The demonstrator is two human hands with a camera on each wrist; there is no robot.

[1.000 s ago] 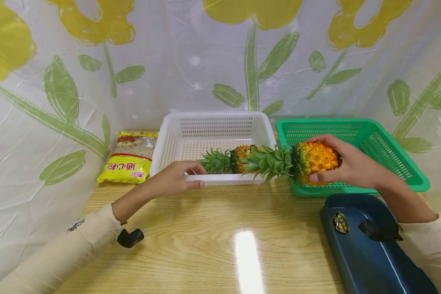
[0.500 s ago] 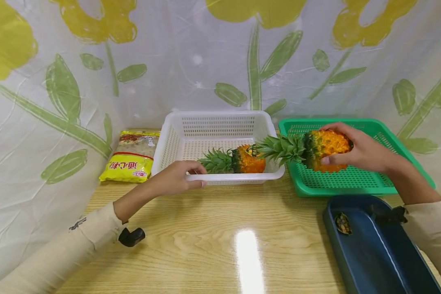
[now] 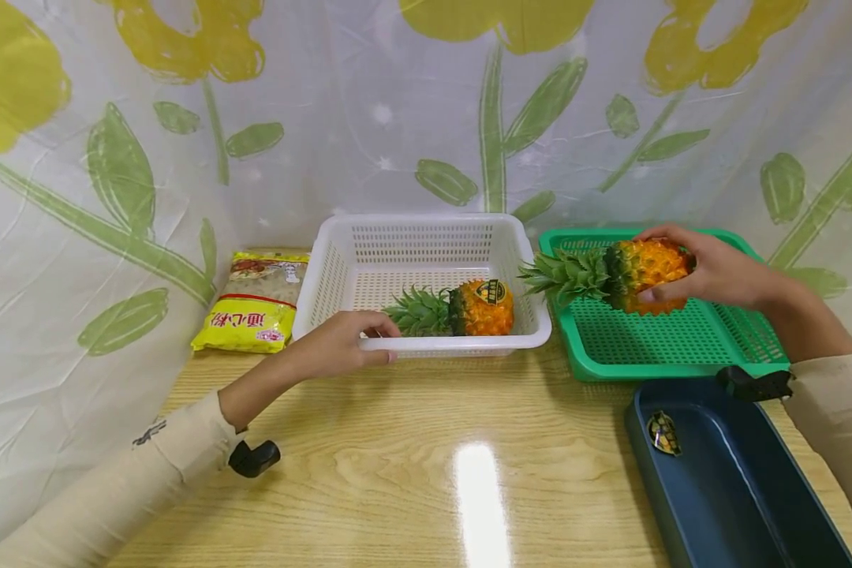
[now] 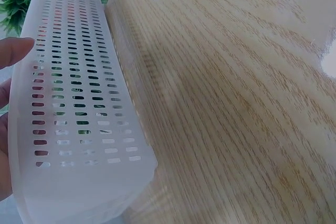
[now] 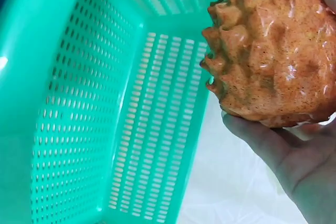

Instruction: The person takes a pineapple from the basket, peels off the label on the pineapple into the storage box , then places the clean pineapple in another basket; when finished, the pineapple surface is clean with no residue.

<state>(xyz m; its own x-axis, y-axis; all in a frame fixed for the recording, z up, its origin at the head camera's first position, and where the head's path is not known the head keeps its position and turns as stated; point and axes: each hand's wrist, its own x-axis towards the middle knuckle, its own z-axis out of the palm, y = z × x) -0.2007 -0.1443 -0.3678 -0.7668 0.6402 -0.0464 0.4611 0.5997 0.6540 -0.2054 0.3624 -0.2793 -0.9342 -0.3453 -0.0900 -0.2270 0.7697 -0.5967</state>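
My right hand [image 3: 713, 272] grips an orange pineapple [image 3: 649, 276] round its base and holds it in the air over the green basket [image 3: 681, 369], leaves pointing left. In the right wrist view the spiky pineapple skin [image 5: 278, 51] shows close up, beside the basket's slotted wall. The left hand [image 3: 341, 344] pinches the front rim of the white basket [image 3: 461, 342], thumb outside and fingers inside. A second pineapple [image 3: 484, 309] with a dark label lies on its side in that white basket, leaves toward my left fingers.
A yellow bag [image 3: 252, 304] of dry food lies left of the white basket. At the front right stands a dark blue tray [image 3: 734, 473] with a small turtle [image 3: 663, 433] in it. The wooden table [image 3: 369, 457] spreads in front; a flowered curtain [image 3: 369, 102] hangs behind.
My right hand has carried its pineapple right and upward, from near the white basket's corner to over the green basket. The left hand stays on the white rim.
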